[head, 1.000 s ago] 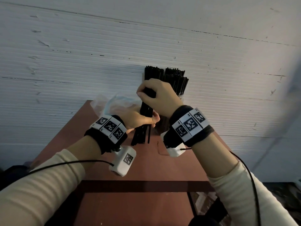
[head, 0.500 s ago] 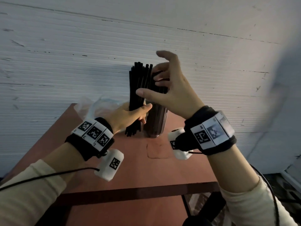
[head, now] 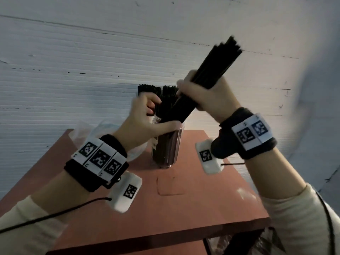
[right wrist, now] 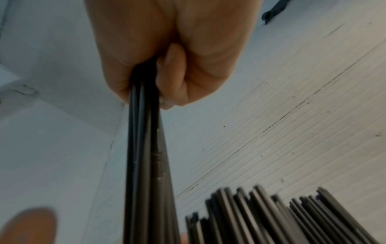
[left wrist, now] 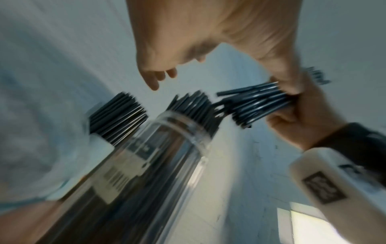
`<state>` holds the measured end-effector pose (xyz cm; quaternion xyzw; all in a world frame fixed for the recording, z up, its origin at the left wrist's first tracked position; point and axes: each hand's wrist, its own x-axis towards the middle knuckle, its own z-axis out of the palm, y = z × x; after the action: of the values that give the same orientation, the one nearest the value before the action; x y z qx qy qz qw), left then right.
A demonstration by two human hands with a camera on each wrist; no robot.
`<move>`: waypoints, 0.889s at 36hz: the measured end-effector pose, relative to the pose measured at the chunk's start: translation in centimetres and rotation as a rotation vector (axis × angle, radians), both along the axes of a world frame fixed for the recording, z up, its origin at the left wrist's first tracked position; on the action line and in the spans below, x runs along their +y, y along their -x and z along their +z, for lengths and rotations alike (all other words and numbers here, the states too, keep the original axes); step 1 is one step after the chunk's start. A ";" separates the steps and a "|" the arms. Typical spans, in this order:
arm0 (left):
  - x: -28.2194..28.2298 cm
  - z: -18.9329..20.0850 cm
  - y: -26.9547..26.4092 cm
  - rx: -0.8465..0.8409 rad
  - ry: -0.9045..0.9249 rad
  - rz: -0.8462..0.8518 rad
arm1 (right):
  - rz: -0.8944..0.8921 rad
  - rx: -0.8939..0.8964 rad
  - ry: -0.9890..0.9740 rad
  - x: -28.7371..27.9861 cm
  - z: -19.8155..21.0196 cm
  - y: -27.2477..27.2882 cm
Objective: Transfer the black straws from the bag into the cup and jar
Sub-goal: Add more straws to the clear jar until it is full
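Right hand [head: 207,96] is clenching tilted straws [head: 217,67], angling them into the jar [head: 165,150]; left hand [head: 143,124], grip loose and empty, is cupping the mouth (guiding them, I'd guess).

A bundle of black straws [head: 217,70] slanted in the right grip [head: 206,94], clasped at mid-length, its upper ends fanned toward 1 o'clock and its lower ends just beside the jar's mouth. The jar [head: 166,150], clear and cylindrical with a barcoded label, stood upright on the reddish surface [head: 184,208], packed with upright straws [head: 168,96] rising above its rim. At the jar's 11 o'clock stood the pale cup [left wrist: 100,145], likewise full of straws. The bag [head: 86,131], thin translucent plastic, lay crumpled at the jar's 9 o'clock.
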<state>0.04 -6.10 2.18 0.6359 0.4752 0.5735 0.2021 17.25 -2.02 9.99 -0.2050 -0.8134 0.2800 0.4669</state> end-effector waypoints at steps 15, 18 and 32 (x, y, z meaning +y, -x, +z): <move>7.1 -0.3 1.3 -0.130 0.236 -0.246 | -0.032 -0.034 0.086 4.0 3.6 0.7; 7.9 -0.6 1.7 -0.088 0.271 -0.197 | -0.053 -0.082 0.066 4.3 3.6 1.0; 9.5 -1.4 0.9 0.045 0.212 -0.085 | -0.046 -0.089 0.016 4.6 3.1 1.3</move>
<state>-0.90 3.42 0.75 0.6433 0.5100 0.4967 0.2818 15.95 2.57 13.08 -0.2394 -0.8263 0.2661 0.4349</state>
